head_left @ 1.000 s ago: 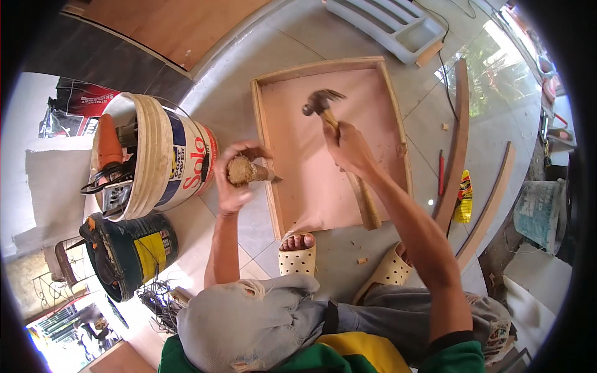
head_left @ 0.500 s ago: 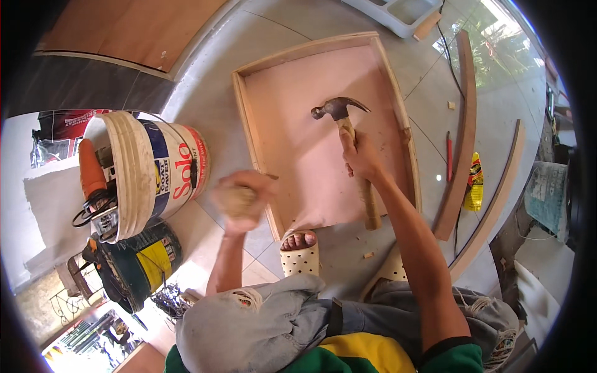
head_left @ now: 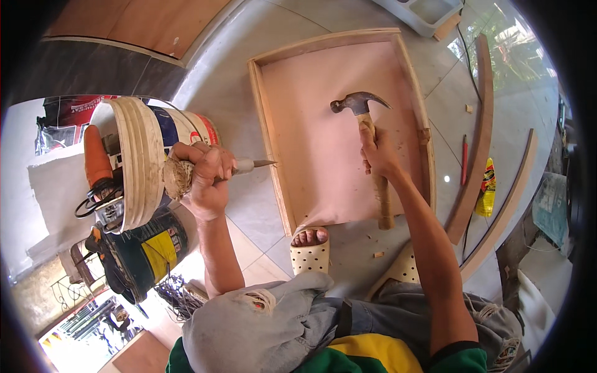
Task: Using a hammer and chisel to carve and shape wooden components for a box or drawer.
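My left hand [head_left: 208, 180] is wrapped around a chisel [head_left: 249, 166]. Its narrow steel end points right and reaches the left side of a shallow wooden box; I cannot tell whether it touches the wood. The chisel's handle end is bulky and frayed. In my right hand [head_left: 377, 152] is a claw hammer [head_left: 360, 104], gripped on its wooden handle high up near the head, over the box. The open box [head_left: 263, 124] has a pinkish flat bottom and low light-wood sides, and lies on the floor in front of my feet.
At left stand a white paint bucket [head_left: 140, 168] with an orange-handled tool inside and a dark bucket [head_left: 134, 258]. To the right lie two long wooden strips [head_left: 476, 143], a red pencil [head_left: 464, 160] and a yellow packet [head_left: 487, 189]. A pale plastic tray [head_left: 423, 15] sits at the far edge.
My left hand has moved left and up, and the chisel now shows clearly where it was blurred. The hammer stays in my right hand; the whole view has shifted slightly.
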Tool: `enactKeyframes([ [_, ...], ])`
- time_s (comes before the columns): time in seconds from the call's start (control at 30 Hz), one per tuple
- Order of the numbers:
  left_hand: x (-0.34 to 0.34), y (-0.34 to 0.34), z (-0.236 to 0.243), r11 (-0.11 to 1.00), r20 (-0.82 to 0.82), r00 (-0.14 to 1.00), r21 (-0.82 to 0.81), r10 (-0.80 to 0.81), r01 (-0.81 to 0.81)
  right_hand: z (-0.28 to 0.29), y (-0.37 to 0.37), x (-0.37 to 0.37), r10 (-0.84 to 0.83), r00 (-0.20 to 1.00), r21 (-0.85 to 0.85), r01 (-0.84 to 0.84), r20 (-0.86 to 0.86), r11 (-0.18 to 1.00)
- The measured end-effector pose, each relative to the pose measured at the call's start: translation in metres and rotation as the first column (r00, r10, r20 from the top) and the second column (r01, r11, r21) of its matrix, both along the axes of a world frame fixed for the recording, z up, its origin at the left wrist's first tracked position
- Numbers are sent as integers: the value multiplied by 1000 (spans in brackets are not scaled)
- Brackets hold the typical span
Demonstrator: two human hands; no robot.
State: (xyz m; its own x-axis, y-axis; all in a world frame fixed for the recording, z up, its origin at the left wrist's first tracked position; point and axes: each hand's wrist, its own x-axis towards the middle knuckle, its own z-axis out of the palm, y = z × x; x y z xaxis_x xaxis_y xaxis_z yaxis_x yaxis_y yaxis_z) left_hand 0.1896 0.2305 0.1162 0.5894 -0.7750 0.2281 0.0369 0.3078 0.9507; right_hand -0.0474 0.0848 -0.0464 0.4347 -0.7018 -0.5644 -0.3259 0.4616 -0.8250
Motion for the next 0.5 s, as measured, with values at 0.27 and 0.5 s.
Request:
enactKeyframes([
  [0.27, 14, 13, -9, 989, 28, 993, -87, -114, 116, -1, -1, 0, -22, 1000, 14, 22, -12, 1000],
  [0.5, 14, 20, -21, 980, -14, 986, -106, -168, 166, 2, -2, 3, -10, 1000, 24, 11, -15, 1000],
])
